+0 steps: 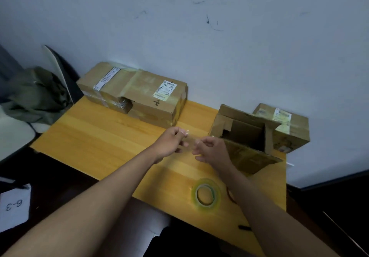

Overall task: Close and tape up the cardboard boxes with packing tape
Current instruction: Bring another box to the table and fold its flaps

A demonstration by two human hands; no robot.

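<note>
Cardboard box (139, 95) with barcode label (165, 90), handwritten black mark.

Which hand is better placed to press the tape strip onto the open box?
Probably the right hand: it pinches the strip right beside the open box. The left hand holds the other end, farther away.

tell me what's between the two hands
A short strip of clear tape, pinched at each end by the left hand and right hand, as the head view shows.
</note>
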